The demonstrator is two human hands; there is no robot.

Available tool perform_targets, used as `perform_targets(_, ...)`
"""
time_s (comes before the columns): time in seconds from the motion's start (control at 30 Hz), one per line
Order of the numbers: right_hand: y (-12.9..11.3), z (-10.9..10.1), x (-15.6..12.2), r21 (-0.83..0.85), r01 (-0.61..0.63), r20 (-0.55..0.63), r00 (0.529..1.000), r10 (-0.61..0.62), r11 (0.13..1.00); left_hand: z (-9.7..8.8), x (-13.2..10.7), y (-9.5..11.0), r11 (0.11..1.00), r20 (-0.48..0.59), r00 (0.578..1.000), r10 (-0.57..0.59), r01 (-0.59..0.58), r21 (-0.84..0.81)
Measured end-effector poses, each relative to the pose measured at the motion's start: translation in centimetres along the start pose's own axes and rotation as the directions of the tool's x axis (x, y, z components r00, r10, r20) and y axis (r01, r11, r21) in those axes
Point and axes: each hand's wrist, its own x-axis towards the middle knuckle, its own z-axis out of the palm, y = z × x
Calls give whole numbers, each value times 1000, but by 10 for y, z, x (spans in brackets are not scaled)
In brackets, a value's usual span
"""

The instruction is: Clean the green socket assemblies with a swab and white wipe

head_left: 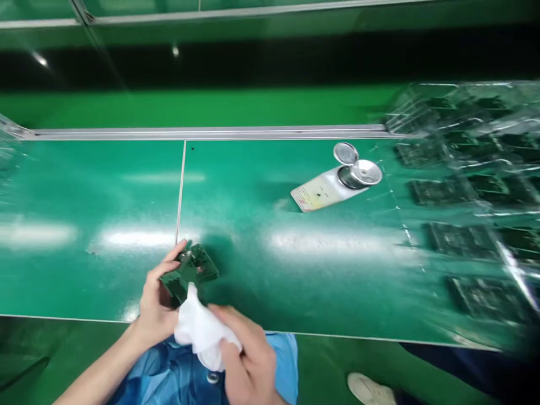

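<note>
My left hand (pixel 157 301) is closed around a dark green circuit-board assembly (pixel 204 264), holding it tilted above the front edge of the bench. Some shiny parts show on the board. Between the fingers of my right hand (pixel 248 349) is a crumpled white cloth (pixel 205 332), whose upper tip reaches the lower edge of the board. Whether the cloth presses on the board or only overlaps it in view I cannot tell. The right hand is slightly blurred.
A white bottle (pixel 318 192) with a flipped-open silver cap stands on the green bench (pixel 261 169). Clear plastic trays (pixel 476 169) holding several dark green boards fill the right side. A metal rail (pixel 211 133) runs along the back. Someone's shoe (pixel 369 388) shows below the bench.
</note>
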Motion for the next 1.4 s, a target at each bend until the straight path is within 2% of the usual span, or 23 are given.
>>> perform_targets(0.03, -1, -6, -1, 111, -140, -79, 986, 149, 984, 0, 0, 2, 999, -25, 999, -42, 41, -27)
perform_targets(0.07, 0, -13, -1, 233, -260, -152, 942, 300, 937, -1, 1, 3, 996, -55, 995, -84, 82, -41)
perform_targets(0.13, 3, -25, 1, 452, -423, -232, 795, 561, 785, -1, 2, 7, 988, -92, 984, -153, 149, -48)
perform_targets(0.2, 7, -35, 5, 584, -481, -239, 667, 705, 653, -1, 3, 9, 984, -86, 981, -174, 169, -57)
perform_targets(0.23, 10, -38, 5, 616, -498, -224, 632, 742, 610, -1, 4, 10, 984, -77, 983, -169, 165, -61)
perform_targets(0.3, 13, -39, 5, 628, -539, -174, 606, 776, 561, -1, 5, 10, 988, -61, 988, -143, 139, -67)
perform_targets(0.37, 12, -33, 1, 568, -569, -146, 642, 753, 595, -1, 5, 9, 992, -56, 992, -111, 108, -66)
perform_targets(0.4, 11, -28, -2, 500, -569, -152, 685, 712, 653, -1, 5, 8, 993, -55, 993, -102, 99, -59)
perform_targets(0.43, 8, -23, -4, 405, -544, -163, 748, 644, 735, -1, 5, 7, 995, -58, 994, -94, 92, -47)
perform_targets(0.5, 2, -10, -7, 176, -389, -155, 896, 416, 904, 0, 4, 5, 997, -71, 995, -74, 73, -17)
perform_targets(0.53, -2, -3, -7, 76, -262, -122, 955, 269, 962, 0, 4, 5, 998, -78, 995, -60, 59, -5)
perform_targets(0.57, -5, 3, -7, -5, -121, -75, 990, 121, 993, 1, 4, 4, 999, -88, 995, -41, 42, 4)
perform_targets(0.63, -9, 16, -4, -125, 119, 22, 993, -117, 985, 2, 4, 4, 999, -97, 995, -2, 6, 41)
perform_targets(0.7, -9, 28, -1, -232, 230, 121, 971, -206, 945, 1, 4, 4, 996, -87, 996, 26, -19, 90)
perform_targets(0.83, -2, 40, 4, -325, 252, 260, 951, -170, 911, -4, 5, 3, 974, -15, 995, 104, -99, 203)
perform_targets(0.93, 3, 37, 2, -325, 243, 272, 950, -155, 914, -6, 3, 3, 952, 34, 992, 121, -126, 280)
perform_targets(1.07, 6, 21, -7, -311, 250, 246, 953, -176, 917, -4, 0, 3, 968, 33, 999, 30, -37, 248)
perform_targets(1.17, 7, 4, -15, -132, 215, 235, 955, -180, 968, 2, 3, 5, 979, -46, 998, -47, 55, 194)
perform_targets(1.23, 8, -7, -20, -11, 71, 197, 978, -68, 997, 5, 5, 6, 979, -89, 995, -52, 68, 193)
perform_targets(1.3, 11, -18, -21, 54, -173, 51, 984, 171, 983, 7, 7, 7, 980, -95, 994, -54, 71, 186)
perform_targets(1.33, 13, -22, -20, 105, -304, -57, 949, 311, 947, 7, 8, 7, 981, -89, 994, -59, 74, 177)
perform_targets(1.4, 18, -30, -16, 268, -484, -239, 804, 544, 833, 6, 8, 7, 985, -77, 995, -68, 79, 152)
